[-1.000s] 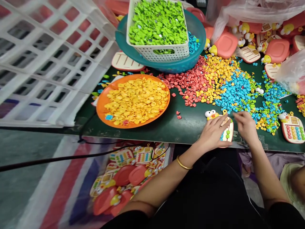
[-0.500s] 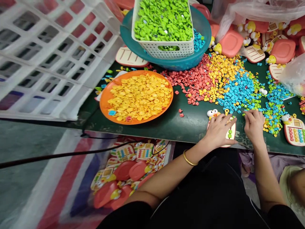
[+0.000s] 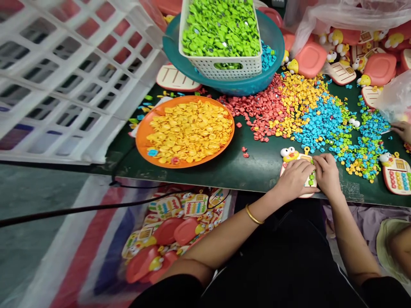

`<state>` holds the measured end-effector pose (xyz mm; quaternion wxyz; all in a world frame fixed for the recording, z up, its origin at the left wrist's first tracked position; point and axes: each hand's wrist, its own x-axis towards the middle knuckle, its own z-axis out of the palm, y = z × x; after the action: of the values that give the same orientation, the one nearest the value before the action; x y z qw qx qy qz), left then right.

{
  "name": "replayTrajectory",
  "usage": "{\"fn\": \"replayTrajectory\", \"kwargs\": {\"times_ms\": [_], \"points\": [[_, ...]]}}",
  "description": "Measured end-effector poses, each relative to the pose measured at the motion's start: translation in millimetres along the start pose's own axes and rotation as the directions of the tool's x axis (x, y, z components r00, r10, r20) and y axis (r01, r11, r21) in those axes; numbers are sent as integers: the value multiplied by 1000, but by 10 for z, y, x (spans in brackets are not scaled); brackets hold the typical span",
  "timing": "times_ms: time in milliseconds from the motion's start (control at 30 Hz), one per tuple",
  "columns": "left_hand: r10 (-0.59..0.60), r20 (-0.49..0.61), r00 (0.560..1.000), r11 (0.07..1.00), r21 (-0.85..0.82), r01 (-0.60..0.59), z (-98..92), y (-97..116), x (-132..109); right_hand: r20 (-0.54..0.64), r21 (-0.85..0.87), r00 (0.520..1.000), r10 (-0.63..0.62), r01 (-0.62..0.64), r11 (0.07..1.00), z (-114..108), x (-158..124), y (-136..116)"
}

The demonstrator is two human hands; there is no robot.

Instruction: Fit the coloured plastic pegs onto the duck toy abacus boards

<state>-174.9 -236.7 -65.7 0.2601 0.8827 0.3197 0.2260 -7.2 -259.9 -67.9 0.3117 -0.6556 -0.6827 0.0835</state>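
A cream toy panel (image 3: 308, 193) with a red rim and a yellow bird's head with bulging white eyes (image 3: 289, 153) lies at the table's front edge. My left hand (image 3: 293, 177) is laid over it, fingers across its face and thumb at its lower edge, holding it. Small green pieces (image 3: 311, 177) show in a column on its right side. At the panel's upper right, my right hand (image 3: 327, 174) has its fingers pinched together; what is between them is hidden. Just beyond lies a heap of small blue pieces (image 3: 317, 124) mixed with green ones.
An orange bowl (image 3: 141, 147) of yellow pieces stands left. Behind it, a white basket (image 3: 231, 70) of green pieces sits in a teal basin (image 3: 173, 47). A filled toy panel (image 3: 397, 179) lies right, near another person's hand (image 3: 403, 130). A white crate (image 3: 64, 85) stands far left.
My right hand has moved left from the edge of the blue and green pieces to the toy panel. My left hand stays on the panel. Another person's hand has appeared at the right edge.
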Motion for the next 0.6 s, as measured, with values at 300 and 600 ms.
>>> {"fn": "replayTrajectory", "kwargs": {"times_ms": [300,600], "points": [[-31,-31,999,999,-44,30,-74,-17,54,15,46,1000,2,-3,999,-152,-203,49],[29,59,998,999,17,-30,-138,-32,-148,-334,-195,899,283,-360,912,-442,-285,594]]}}
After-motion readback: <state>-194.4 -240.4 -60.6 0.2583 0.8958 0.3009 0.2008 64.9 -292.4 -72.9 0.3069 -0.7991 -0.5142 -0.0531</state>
